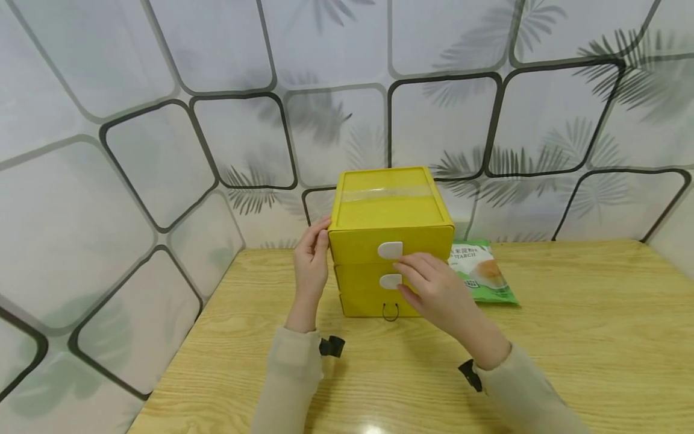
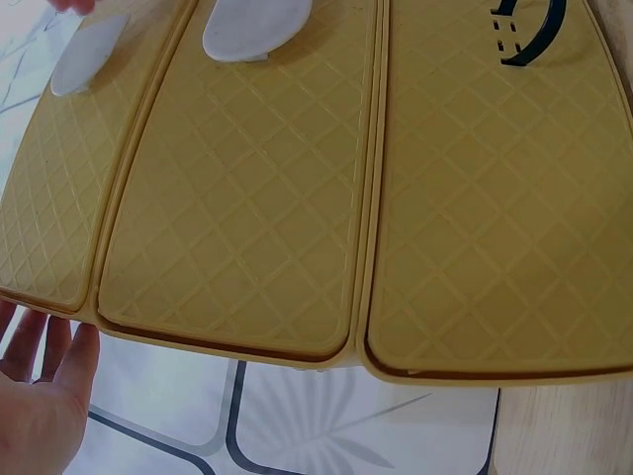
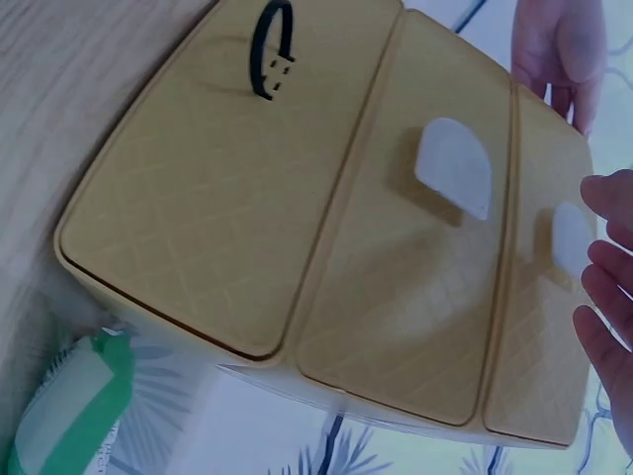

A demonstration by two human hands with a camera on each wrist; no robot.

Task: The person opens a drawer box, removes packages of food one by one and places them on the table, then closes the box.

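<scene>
A yellow three-drawer cabinet [image 1: 363, 289] stands on the table with clear tape across its top. White pull tabs mark the top drawer [image 1: 355, 247] and the middle drawer; a black loop handle [image 3: 259, 54] is on the bottom one. My left hand [image 1: 311, 259] rests against the cabinet's upper left edge, its fingers [image 2: 54, 346] reaching along the side. In front of the drawers is my right hand [image 1: 444, 295], fingers loosely bent close to the upper white tab [image 3: 571, 237] and the middle white tab [image 3: 455, 166]. In the right wrist view those fingers show nothing between them.
A green and white starch bag [image 1: 488, 280] lies on the wooden table [image 1: 585, 337], right of the cabinet and partly behind it. Patterned wall covering [image 1: 336, 138] rises behind the table. Black straps [image 1: 332, 346] show at both wrists.
</scene>
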